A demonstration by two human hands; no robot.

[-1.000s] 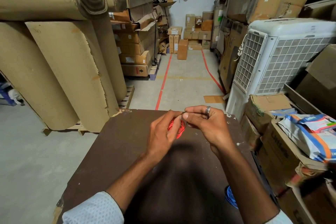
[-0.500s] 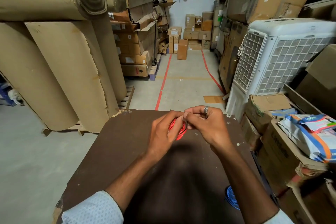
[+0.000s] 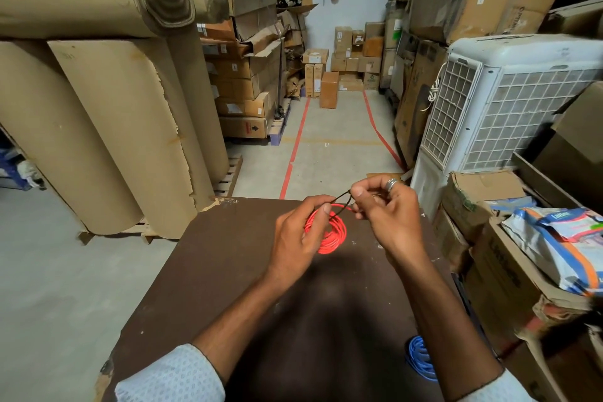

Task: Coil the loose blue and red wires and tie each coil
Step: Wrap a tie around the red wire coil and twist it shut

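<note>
Storeroom aisle ahead, red floor lines running off toward twelve o'clock, big cardboard rolls (image 3: 98,114) stacked at nine to ten o'clock. Dark brown table (image 3: 202,271) filling the lower half of the view.

Left of centre: left hand (image 3: 298,240) curled around the red coil (image 3: 329,232), thumb and forefinger pinched narrow on one end of a thin dark tie (image 3: 341,201). Coil held just above the tabletop at about twelve o'clock on the board, loops bunched but not yet bound, by the look of it.

Next over: right hand (image 3: 386,217), ring on one finger, fingertips closed tight on the other end of the tie, drawing it up and away toward one o'clock. Short loop of tie stretched between both pinches, crossing the top of the coil.

Far right, at five o'clock on the table: blue coil (image 3: 421,359), half hidden by the right forearm, sitting near the board's edge. Cannot tell whether tied.

Risks from here: too little tension and the knot closes slack, letting the red loops spring apart; a slipped pinch on so thin a strand and the tie whips free. Also worth watching that forearm — a backward sweep could nudge the blue coil off the edge.
</note>
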